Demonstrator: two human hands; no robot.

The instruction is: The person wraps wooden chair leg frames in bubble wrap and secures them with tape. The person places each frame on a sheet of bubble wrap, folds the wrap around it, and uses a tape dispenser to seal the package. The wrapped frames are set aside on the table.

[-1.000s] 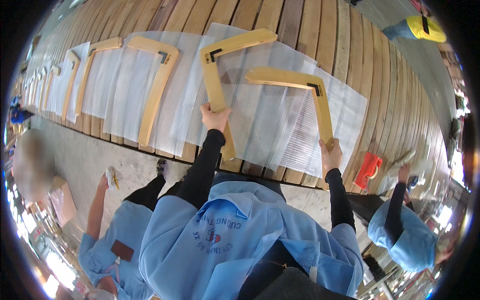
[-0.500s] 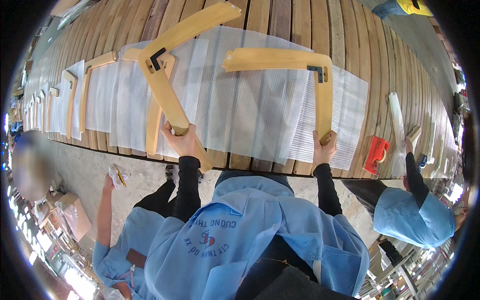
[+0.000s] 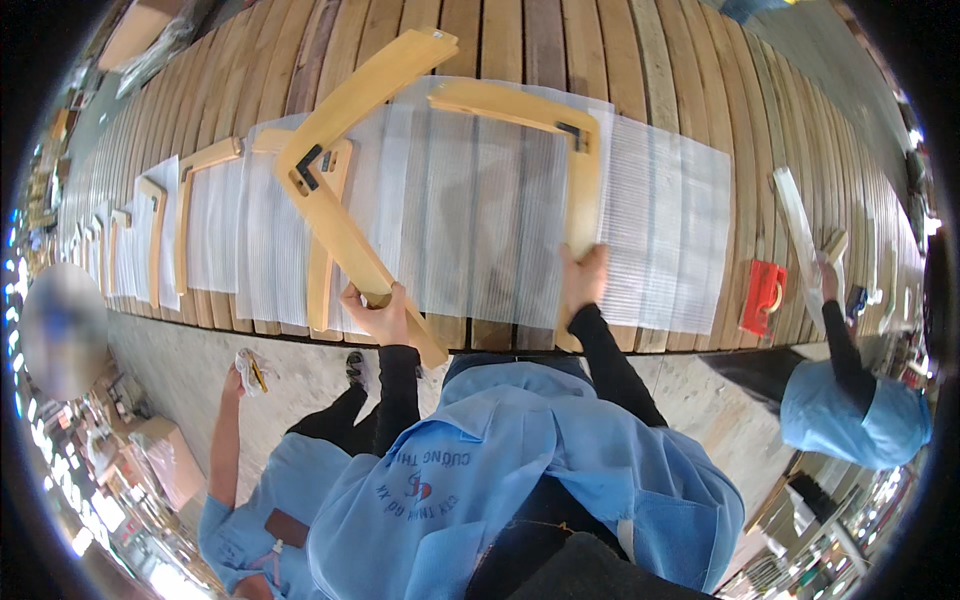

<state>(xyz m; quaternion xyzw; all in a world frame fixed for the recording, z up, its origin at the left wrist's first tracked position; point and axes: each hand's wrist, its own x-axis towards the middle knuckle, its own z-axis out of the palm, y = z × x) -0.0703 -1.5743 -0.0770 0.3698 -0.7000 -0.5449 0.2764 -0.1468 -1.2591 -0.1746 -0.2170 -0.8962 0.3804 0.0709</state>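
Observation:
My left hand (image 3: 382, 316) is closed round the lower leg of an L-shaped wooden frame piece (image 3: 346, 238), which has a black angle bracket (image 3: 311, 168) at its corner. This piece is tilted and lies over another similar wooden piece (image 3: 320, 272). My right hand (image 3: 584, 280) grips the lower leg of a second L-shaped wooden frame piece (image 3: 581, 190), its arm pointing left and a dark bracket (image 3: 573, 135) at its corner. White foam sheets (image 3: 480, 220) lie beneath the pieces; whether the right piece touches them I cannot tell.
The slatted wooden table (image 3: 755, 200) carries more angled pieces (image 3: 182, 225) on foam to the left. A red tape dispenser (image 3: 764, 297) lies at right, near a long pale strip (image 3: 800, 240). Co-workers in blue stand at left (image 3: 275, 500) and right (image 3: 850, 410).
My right hand has moved left with its wooden piece, closer to the left one, baring foam at the right. The left hand still grips its piece. The whole view has shifted slightly.

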